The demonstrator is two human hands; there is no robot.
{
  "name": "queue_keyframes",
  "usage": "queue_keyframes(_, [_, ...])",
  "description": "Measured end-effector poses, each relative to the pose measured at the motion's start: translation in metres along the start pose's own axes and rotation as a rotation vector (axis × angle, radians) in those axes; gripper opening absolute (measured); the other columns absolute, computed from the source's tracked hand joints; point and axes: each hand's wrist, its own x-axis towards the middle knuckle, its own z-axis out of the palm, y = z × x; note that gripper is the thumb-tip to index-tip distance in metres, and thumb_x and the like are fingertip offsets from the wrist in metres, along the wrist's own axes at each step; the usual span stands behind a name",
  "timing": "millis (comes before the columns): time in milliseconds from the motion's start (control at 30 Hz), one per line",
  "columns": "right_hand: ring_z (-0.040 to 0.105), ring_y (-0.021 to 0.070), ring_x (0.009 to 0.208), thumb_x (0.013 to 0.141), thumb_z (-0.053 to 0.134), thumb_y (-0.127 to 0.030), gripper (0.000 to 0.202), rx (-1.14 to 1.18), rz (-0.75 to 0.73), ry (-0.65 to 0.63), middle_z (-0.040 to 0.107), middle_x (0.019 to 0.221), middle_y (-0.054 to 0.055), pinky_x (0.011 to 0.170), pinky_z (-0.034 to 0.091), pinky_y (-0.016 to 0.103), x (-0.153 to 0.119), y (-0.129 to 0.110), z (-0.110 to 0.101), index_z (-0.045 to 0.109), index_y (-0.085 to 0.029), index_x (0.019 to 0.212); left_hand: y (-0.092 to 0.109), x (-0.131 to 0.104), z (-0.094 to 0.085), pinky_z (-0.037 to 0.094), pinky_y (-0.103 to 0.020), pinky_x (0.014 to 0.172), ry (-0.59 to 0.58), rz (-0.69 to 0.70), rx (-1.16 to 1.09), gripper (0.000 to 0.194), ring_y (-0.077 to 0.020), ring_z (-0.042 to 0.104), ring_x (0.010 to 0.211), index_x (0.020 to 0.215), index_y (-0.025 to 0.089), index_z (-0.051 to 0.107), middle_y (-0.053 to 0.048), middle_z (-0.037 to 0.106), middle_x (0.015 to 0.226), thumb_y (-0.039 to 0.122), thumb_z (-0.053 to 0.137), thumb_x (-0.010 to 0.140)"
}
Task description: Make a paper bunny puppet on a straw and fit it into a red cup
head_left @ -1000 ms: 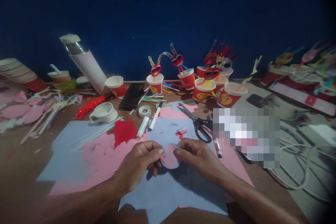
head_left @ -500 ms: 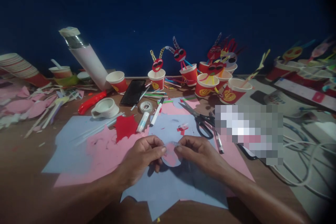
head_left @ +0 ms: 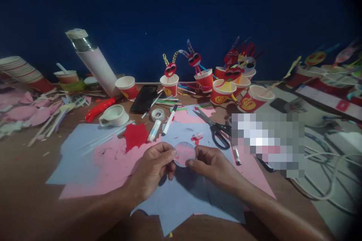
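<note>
1. Left hand (head_left: 158,162): thumb and fingers pinching the left edge of a small paper disc (head_left: 184,154). Other fingers curled beneath.
2. Right hand (head_left: 210,162): thumb and bent fingers on the disc's right edge, gripping it too.
3. Disc is pale blue-grey with pink across its middle; fine dark marks along the upper rim. Held between both hands, over a cut blue sheet (head_left: 181,196).
4. Pink paper (head_left: 109,165) to the left, with a jagged red scrap (head_left: 135,137) on top.
5. Beyond the hands: glue stick (head_left: 154,131), its wrapper white and pale blue, print too small to read. Just beside it, a black-and-white marker (head_left: 169,120); near both, a roll of tape (head_left: 157,118).
6. Right of these, black-handled scissors (head_left: 214,127), blades spread. Another marker (head_left: 236,156) near the handles.
7. Farther back, a dark phone (head_left: 143,99) and a white mug (head_left: 114,116).
8. Red paper cup (head_left: 169,88) behind, holding a red paper face (head_left: 170,70) with striped antennae. Cup bears a yellow emblem; its lettering cannot be made out. Leaning cup (head_left: 256,99) at right carries a like emblem, equally unreadable.
9. Far right: white box (head_left: 325,98) with a pinkish-red square, wording blurred.
</note>
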Motion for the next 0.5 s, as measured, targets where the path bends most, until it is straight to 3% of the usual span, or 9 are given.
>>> queue_keyframes(300, [0.038,0.0096,0.054,0.074,0.058,-0.034,0.021,0.071,0.002,-0.021,0.044,0.058,-0.004,0.053,0.029,0.025,0.000,0.001,-0.005,0.048,-0.019,0.063,0.001,-0.002,-0.003,0.043,-0.018,0.039,-0.028,-0.029,-0.019,0.016,-0.0097,0.053,0.050,0.079,0.015,0.056,0.002,0.055,0.062,0.031,0.061,0.080])
queue_keyframes(500, [0.036,0.0095,0.055,0.075,0.058,-0.032,0.019,0.049,-0.001,-0.012,0.043,0.060,-0.005,0.052,0.028,0.024,-0.001,0.000,-0.006,0.050,-0.018,0.065,-0.002,-0.004,-0.010,0.041,-0.019,0.042,-0.106,-0.048,0.167,0.018,-0.0086,0.049,0.046,0.078,0.014,0.057,0.001,0.056,0.057,0.030,0.066,0.076])
